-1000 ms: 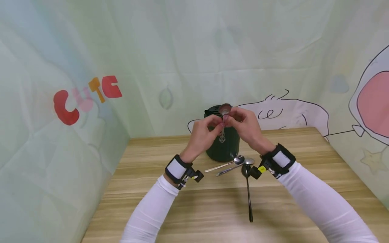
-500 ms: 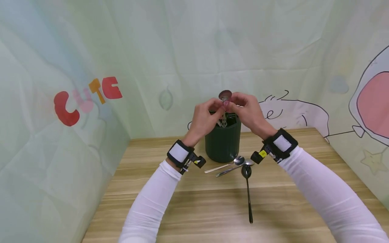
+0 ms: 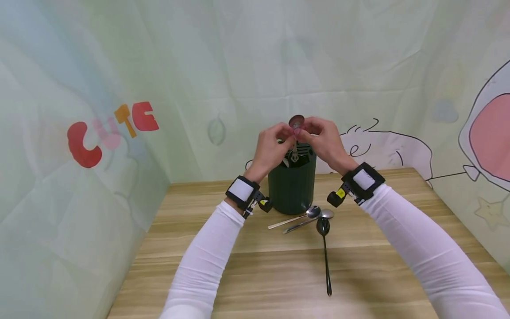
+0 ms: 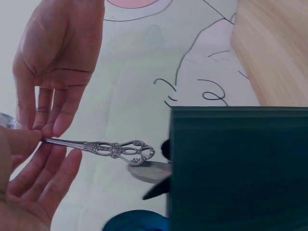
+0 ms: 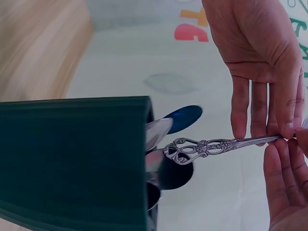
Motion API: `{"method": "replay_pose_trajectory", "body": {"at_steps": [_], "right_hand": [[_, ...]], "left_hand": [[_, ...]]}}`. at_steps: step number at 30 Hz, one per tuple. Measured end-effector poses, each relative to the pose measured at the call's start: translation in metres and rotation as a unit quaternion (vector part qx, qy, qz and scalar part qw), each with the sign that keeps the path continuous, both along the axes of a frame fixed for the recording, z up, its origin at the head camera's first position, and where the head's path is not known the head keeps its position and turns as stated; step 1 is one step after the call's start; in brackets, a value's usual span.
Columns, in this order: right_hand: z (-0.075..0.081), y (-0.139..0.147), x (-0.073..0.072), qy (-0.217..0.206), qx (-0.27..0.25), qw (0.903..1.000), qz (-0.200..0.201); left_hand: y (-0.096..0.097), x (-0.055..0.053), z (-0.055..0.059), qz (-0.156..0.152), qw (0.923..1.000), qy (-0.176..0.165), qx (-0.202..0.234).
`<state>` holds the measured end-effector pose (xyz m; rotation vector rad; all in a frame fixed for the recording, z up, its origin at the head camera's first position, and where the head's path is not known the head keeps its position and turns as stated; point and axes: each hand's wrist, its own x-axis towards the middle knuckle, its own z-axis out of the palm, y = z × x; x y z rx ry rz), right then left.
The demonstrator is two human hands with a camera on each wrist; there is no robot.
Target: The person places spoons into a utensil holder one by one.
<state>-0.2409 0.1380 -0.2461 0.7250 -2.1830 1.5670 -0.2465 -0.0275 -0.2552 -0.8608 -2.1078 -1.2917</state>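
Observation:
Between the fingertips of both hands is a silver spoon with an openwork handle, held upright with its bowl at the top. My left hand pinches it from the left, and my right hand pinches it from the right. Below them stands a dark green holder. The ornate handle end hangs just above the holder's mouth. Several spoon bowls stick out of that mouth, among them a blue-tinted one and a dark one. The rest of those spoons is hidden inside.
In front of the holder, two silver spoons lie on the wooden table, one bowl close beside the other. A long black spoon lies nearer, its handle toward the front. A printed cloth hangs behind the table.
Both hands have risen with the ornate spoon, from in front of the holder to above its mouth. The holder's opening has come into view. The spoons on the table have stayed put.

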Motion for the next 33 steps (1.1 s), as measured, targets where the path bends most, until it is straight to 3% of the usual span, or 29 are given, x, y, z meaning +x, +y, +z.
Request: {"method": "replay_pose_trajectory", "body": {"at_steps": [8,18,22,33], "right_hand": [[-0.014,0.001,-0.004,-0.021,0.01,0.9997,-0.011],[-0.034,0.002,-0.006,-0.033,0.022,0.9991,-0.012],[-0.041,0.002,-0.006,-0.047,0.019,0.9987,-0.005],[-0.05,0.003,-0.005,-0.039,0.057,0.9971,-0.033]], "left_hand": [[0.0,-0.005,-0.016,0.013,0.9998,-0.003,-0.017],[0.0,-0.007,-0.034,0.017,0.998,-0.048,-0.038],[0.0,-0.009,-0.04,0.016,0.9976,-0.051,-0.045],[-0.002,-0.005,-0.044,0.02,0.9964,-0.063,-0.053]]}}
